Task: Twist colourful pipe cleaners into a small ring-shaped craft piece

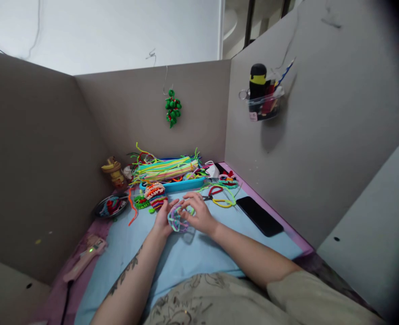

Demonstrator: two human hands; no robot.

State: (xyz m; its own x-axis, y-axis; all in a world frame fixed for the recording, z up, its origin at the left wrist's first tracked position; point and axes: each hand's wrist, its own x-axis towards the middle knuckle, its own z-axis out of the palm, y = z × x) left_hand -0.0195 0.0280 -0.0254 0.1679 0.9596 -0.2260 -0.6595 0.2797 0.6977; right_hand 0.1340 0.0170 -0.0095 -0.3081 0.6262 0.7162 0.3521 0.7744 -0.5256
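Observation:
A small rounded openwork piece bent from pastel pipe cleaners, in mint and lilac, is held between my hands above the blue cloth. My left hand grips its left side, thumb up along the edge. From the right, the bent fingers of my right hand pinch at its upper rim; the fingertips partly cover it. Just beyond my left hand lies a striped pipe-cleaner piece in orange, cream and several other colours. Scissors with red and yellow handles lie close past my right hand.
A blue tray heaped with pipe cleaners stands at the back. A black phone lies right; a pink glue gun and a dark bowl are left. Grey panels enclose the table; a clear container hangs on the right one.

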